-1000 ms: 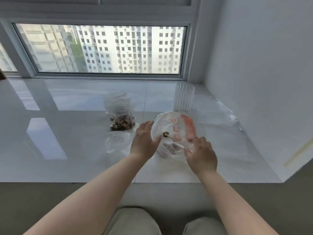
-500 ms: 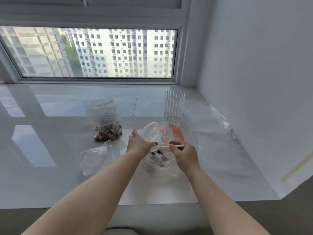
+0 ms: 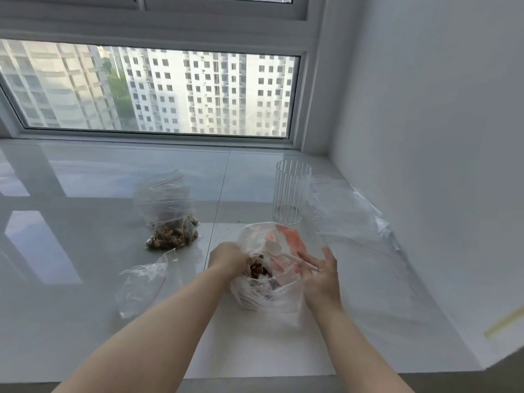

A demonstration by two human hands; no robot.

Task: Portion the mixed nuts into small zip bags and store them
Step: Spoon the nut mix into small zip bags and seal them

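A big clear plastic bag with red print (image 3: 286, 245) stands open on the white sill, with brown mixed nuts (image 3: 256, 269) showing inside. My left hand (image 3: 228, 258) grips the bag's left rim with curled fingers. A white plastic spoon (image 3: 286, 253) lies across the bag's mouth, bowl to the left. My right hand (image 3: 321, 275) is beside the spoon's handle end with fingers spread; it does not hold it. A small zip bag with nuts (image 3: 170, 222) stands further left. An empty small zip bag (image 3: 141, 282) lies crumpled near my left forearm.
A ribbed clear glass (image 3: 290, 194) stands behind the big bag. Flat clear zip bags (image 3: 348, 219) lie along the right wall. The window runs along the back of the sill (image 3: 85, 251), and the sill's front edge is below my forearms.
My right hand has let go of the spoon and opened its fingers; the spoon now lies across the bag's mouth. My left hand still holds the rim. The camera moved closer.
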